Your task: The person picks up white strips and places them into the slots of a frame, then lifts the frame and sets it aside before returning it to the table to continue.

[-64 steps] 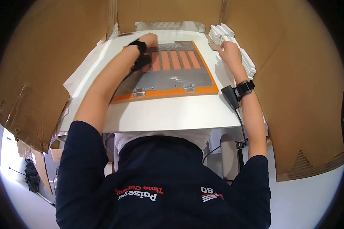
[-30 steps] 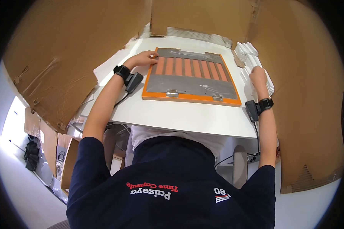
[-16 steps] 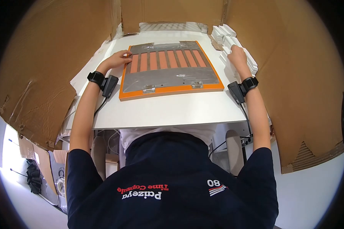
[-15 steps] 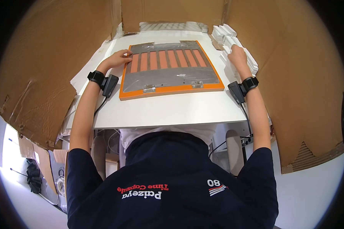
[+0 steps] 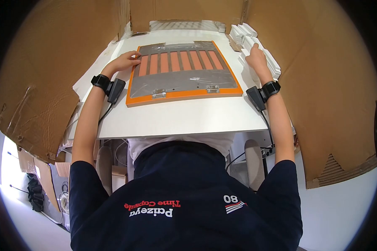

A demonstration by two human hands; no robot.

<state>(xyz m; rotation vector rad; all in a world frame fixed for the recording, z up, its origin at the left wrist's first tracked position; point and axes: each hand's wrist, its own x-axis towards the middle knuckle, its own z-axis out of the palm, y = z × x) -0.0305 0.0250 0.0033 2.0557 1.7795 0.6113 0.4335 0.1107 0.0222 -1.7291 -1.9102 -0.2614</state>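
An orange-edged board [image 5: 184, 95] with a grey plate lies on the white table. Several pinkish-orange strips [image 5: 174, 61] show through the slots of the plate. Two metal hinges sit near the board's front edge. My left hand [image 5: 125, 62] rests at the upper left edge of the board, fingers apart, holding nothing. Over the stacked white pieces [image 5: 270, 62] at the right is my right hand [image 5: 256, 58], its fingers bent together; whatever they may grip is too small to make out.
Cardboard walls [image 5: 322, 75] enclose the white table [image 5: 176, 121] at the left, back and right. More white pieces [image 5: 243, 33] stand at the back right. Each wrist wears a black strapped device with a cable.
The view has shifted slightly, so board and table appear a little higher and further left. My right hand's fingers have moved slightly among the white pieces. My left hand stays at the board's edge.
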